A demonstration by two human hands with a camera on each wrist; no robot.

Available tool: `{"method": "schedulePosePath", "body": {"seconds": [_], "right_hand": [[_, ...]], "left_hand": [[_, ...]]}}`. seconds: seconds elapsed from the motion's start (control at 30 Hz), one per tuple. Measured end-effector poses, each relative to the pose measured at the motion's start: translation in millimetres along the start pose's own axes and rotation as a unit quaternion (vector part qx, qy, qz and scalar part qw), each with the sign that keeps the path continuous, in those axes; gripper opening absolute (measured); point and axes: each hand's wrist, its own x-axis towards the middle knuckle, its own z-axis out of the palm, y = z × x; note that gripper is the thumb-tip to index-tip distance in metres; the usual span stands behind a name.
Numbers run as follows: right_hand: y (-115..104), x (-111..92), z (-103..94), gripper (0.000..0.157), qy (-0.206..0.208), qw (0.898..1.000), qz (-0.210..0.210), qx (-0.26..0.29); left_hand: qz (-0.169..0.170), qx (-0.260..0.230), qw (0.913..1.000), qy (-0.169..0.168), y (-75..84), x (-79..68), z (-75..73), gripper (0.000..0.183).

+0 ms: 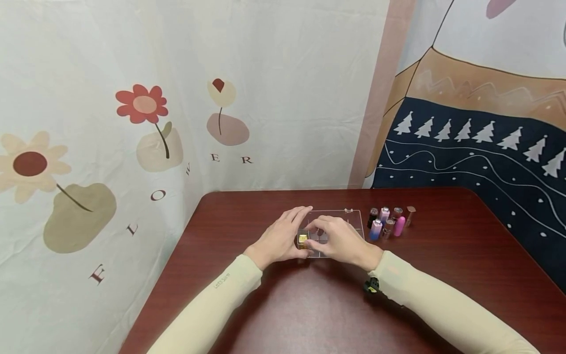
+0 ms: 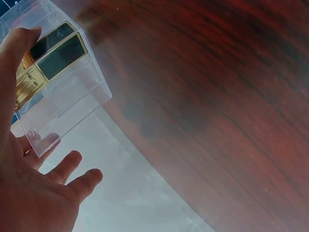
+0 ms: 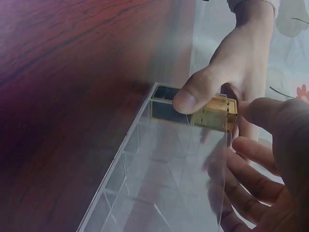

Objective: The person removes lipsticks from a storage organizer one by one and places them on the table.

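A clear divided plastic case stands on the table under both hands. My left hand grips its left end, the thumb pressing the near wall in the right wrist view. Inside that end sit two gold tubes with dark sides, side by side, like lipsticks; their gold tops face up. My right hand is over the case. Its thumb touches or nearly touches a gold end in the right wrist view, and the other fingers are loosely bent, apart from the tubes. The right hand hides part of the case.
Right of the case stand several lipsticks and small tubes, among them a blue-and-pink one, a bright pink one and a brown one with a square top. The red-brown table ends at a printed curtain.
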Motion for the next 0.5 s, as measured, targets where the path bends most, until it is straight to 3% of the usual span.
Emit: {"method": "schedulePosePath", "body": {"seconds": [0.5], "right_hand": [[-2.4, 6.0, 9.5, 0.019, -0.021, 1.0, 0.016, 0.002]], "left_hand": [[0.001, -0.003, 1.0, -0.005, -2.6, 0.8, 1.1, 0.13]]}}
